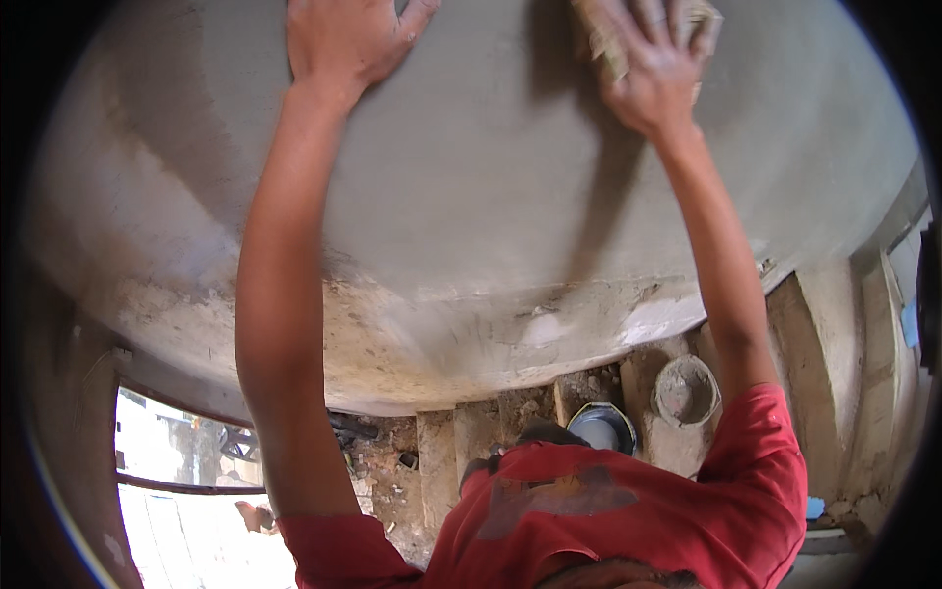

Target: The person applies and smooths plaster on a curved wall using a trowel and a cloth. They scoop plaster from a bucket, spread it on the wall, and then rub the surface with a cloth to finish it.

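Note:
My left hand (348,37) rests against the grey plastered wall (461,177) at the top, thumb apart from the fingers, whose tips run out of view. To the right, my right hand (655,83) grips a crumpled, pale block (606,44), apparently a sponge, against the same wall and casts a long shadow below it. The plaster around both hands looks smooth. Lower down, the wall has a rougher, patchy light band (412,344).
Below, dusty concrete steps (824,363) run along the wall's foot, with loose rubble, a dark bucket of greyish liquid (599,432) and a cement-crusted bucket (685,391). A bright window (167,442) is at lower left. My red-shirted body fills the lower middle.

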